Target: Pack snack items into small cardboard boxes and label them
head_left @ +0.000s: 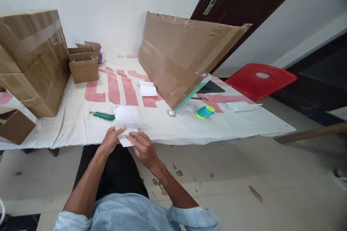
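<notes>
A folded white sheet of paper (126,141) is held at the table's front edge, with my left hand (111,139) pinching its left side, thumb on top. My right hand (143,148) is at the paper's right side, its bent fingers pressing on it. Just beyond, another white paper part (127,116) lies flat on the cloth; whether it joins the held piece I cannot tell. A green box cutter (103,116) rests left of the papers. Farther back lies a small white paper (148,88).
Large taped cartons (35,61) stand at left, with small open boxes (83,68) beside them. A cardboard sheet (181,54) leans upright near the wall. To the right are a teal-and-yellow round container (205,112), a white device (240,106) and a red chair (260,81).
</notes>
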### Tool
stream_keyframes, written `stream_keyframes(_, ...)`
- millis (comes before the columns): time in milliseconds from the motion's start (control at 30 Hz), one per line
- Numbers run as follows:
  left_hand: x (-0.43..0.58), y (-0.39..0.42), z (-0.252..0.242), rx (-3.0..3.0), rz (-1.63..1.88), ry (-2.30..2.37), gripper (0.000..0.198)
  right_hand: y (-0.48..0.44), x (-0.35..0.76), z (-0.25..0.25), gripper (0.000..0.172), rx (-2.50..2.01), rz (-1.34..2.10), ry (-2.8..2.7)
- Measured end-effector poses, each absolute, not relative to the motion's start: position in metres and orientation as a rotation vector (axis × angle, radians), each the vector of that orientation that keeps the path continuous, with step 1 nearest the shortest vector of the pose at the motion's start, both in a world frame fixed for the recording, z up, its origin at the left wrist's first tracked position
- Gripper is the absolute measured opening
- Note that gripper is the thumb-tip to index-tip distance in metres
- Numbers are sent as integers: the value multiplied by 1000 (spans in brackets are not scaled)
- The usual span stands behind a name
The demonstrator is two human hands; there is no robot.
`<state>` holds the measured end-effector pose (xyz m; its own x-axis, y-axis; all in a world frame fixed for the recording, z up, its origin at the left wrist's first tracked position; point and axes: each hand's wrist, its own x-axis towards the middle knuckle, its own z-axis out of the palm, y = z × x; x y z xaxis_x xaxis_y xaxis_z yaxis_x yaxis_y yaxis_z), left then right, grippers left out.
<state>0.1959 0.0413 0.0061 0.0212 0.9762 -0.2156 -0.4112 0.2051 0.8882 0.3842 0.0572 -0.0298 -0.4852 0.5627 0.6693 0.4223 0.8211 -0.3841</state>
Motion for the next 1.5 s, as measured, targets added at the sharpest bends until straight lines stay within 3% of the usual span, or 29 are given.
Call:
stream_keyframes(167, 184, 26, -9, 703, 1295, 1053, 64, 34, 387, -37, 27, -777, 526, -2003)
stream_keyframes(367, 178, 16, -12, 774, 1181, 1009, 65, 52, 397, -17, 64, -1062, 1319, -1335)
stream_keyframes(467, 178, 17, -9, 863, 1107, 990, 63, 56, 389, -11, 64, -965, 1610, -1192)
stream_keyframes(567, 178, 20, -6, 924, 1069, 1040, 62, 56, 383, -8, 57, -1005, 1516, -1189)
stream_keyframes(700, 181, 21, 3, 1028, 1313, 1324, 70, 56, 377, 1, 41, -1077, 916, -1479)
stream_keyframes(800, 188, 18, 13, 1108, 1321, 1164, 93, 50, 363, 7, 30, -957, 567, -1780)
stream_keyframes(867, 193, 16, 16, 1048, 1320, 1048, 86, 42, 354, 8, 25, -862, 513, -1920)
stream_keyframes(933, 195, 15, 16, 909, 1367, 1050, 69, 35, 350, 8, 25, -802, 521, -1958)
stream_keyframes(1067, 190, 18, 14, 653, 1415, 1006, 66, 37, 367, 7, 34, -972, 545, -1697)
stream_keyframes(1200, 186, 17, 16, 520, 1397, 916, 61, 51, 388, 6, 52, -1108, 1015, -1504)
stream_keyframes(1300, 186, 17, 18, 557, 1388, 906, 58, 53, 393, 5, 48, -1095, 1343, -1486)
stream_keyframes(1500, 168, 25, 19, 803, 1463, 1146, 58, 36, 395, 5, 42, -1136, 1373, -1415)
